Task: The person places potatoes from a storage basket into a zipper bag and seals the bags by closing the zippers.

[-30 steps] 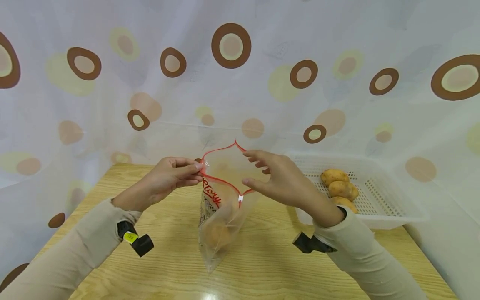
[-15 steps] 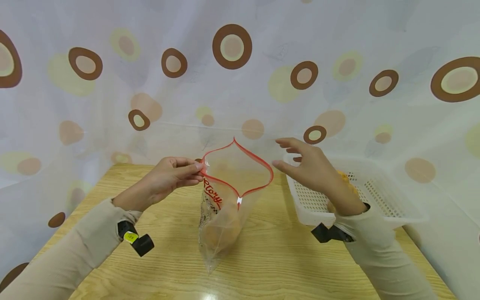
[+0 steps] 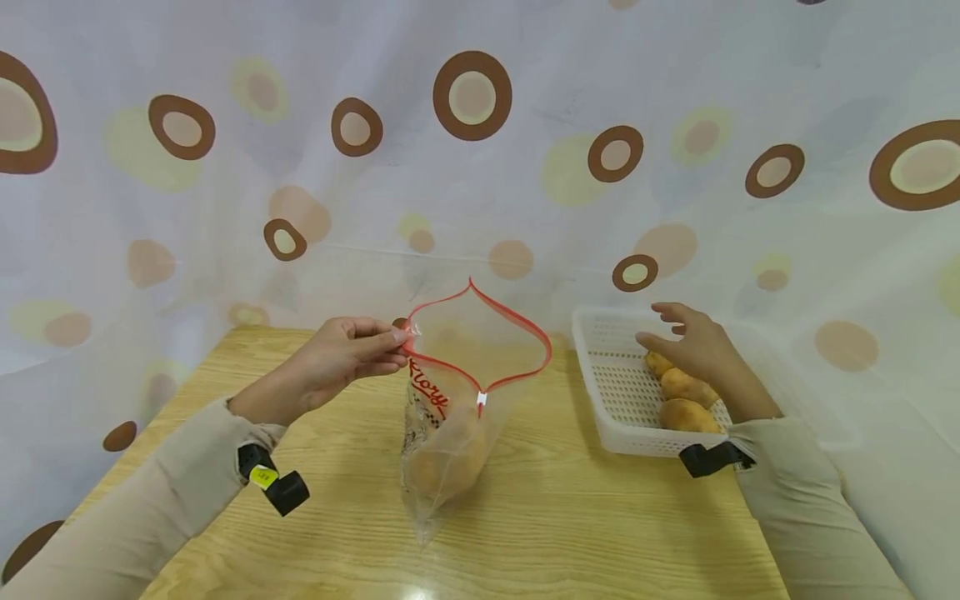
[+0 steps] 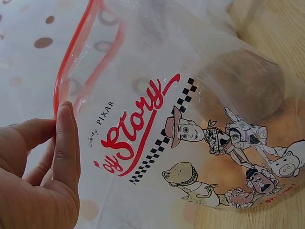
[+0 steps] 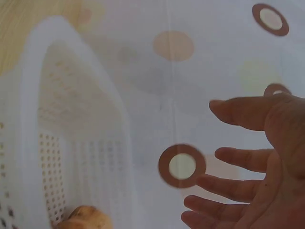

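Observation:
My left hand [image 3: 333, 358] pinches the red-edged rim of a clear zip bag [image 3: 450, 417] between thumb and fingers. The bag stands on the table with its mouth spread wide and a white slider [image 3: 482, 398] at the near side. Red "Story" lettering and cartoon figures show on it in the left wrist view, with potatoes [image 4: 243, 86] seen through the plastic. My right hand [image 3: 693, 346], fingers spread and holding nothing, hovers over a white plastic basket [image 3: 600, 408]. Several potatoes [image 3: 688, 386] lie in the basket, partly hidden under that hand.
The wooden table [image 3: 570, 517] carries both the bag and the basket, which sits at the right. Behind it hangs a pale curtain [image 3: 480, 192] printed with brown rings, reaching close to the basket's far side.
My right hand has moved from the bag's mouth rightward to above the basket. The bag's right rim is now uncovered. My left hand keeps its hold on the rim.

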Tool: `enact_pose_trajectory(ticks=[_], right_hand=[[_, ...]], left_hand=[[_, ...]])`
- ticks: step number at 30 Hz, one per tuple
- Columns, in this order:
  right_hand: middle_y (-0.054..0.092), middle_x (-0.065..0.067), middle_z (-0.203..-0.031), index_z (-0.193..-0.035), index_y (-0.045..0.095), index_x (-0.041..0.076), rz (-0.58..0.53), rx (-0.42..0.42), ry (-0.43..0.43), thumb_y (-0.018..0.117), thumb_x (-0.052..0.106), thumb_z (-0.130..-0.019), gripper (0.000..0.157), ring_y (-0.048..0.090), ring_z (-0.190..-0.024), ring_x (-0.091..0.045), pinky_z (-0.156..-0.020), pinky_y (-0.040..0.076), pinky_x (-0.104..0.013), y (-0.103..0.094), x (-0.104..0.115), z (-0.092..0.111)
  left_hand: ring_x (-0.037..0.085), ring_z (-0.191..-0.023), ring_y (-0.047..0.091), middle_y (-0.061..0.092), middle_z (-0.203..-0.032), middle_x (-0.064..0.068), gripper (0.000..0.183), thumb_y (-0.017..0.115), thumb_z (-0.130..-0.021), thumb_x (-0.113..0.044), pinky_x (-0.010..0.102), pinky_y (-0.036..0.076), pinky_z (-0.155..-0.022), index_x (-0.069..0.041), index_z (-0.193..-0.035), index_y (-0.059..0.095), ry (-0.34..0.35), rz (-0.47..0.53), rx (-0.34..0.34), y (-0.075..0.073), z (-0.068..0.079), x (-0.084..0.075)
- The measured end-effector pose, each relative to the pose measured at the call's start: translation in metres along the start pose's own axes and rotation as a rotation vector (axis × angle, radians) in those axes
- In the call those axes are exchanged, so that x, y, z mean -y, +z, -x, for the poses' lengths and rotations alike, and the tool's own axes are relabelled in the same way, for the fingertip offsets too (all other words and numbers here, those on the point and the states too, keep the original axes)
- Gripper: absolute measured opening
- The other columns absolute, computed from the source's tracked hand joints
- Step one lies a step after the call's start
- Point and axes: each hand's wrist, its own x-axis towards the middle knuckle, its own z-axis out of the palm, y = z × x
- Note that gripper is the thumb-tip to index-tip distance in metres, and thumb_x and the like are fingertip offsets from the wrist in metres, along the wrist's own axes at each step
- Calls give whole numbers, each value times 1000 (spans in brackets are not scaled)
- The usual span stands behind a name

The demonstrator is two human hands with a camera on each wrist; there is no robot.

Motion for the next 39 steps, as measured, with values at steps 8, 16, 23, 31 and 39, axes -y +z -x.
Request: enact_pose_trajectory(ticks=[8,16,23,31,39], right_hand=[[24,-42,-143,-148,21,-6,-50,189,66,65,41,-91,86,27,-125,-62,-92,37,-74,16,-67,4],[31,-45,-135,-141,23,-16,-59,245,85,63,36,-92,83,36,-119,-61,-87,46,-65,22,-110,17],[32,-42,-136,-139,29,-14,-140,372,5,66,29,-90,74,40,-118,-58,-88,51,-55,27,-137,18],[34,-38,-137,-138,37,-12,-147,424,-54,66,22,-90,66,41,-120,-45,-91,46,-50,32,-140,13],[24,-43,-141,-139,30,-16,-132,475,85,65,24,-92,71,31,-126,-58,-97,43,-60,31,-135,13]], left_hand=[[12,-80,70,71,-87,5,10,57,-96,-5,22,59,-78,-4,-99,67,-21,20,-7,0,2,2],[12,-79,70,71,-86,5,11,56,-97,-4,22,59,-77,-4,-98,67,-16,23,-5,-1,0,4],[12,-78,70,71,-87,5,10,57,-96,-4,22,59,-77,-4,-98,67,-22,19,-10,-2,-1,3],[12,-78,70,70,-85,5,9,59,-96,-6,22,59,-77,-5,-95,68,-24,17,-18,-2,-2,6],[12,-78,70,70,-84,5,9,59,-95,-5,22,59,-77,-5,-94,68,-31,17,-26,-2,-3,7]])
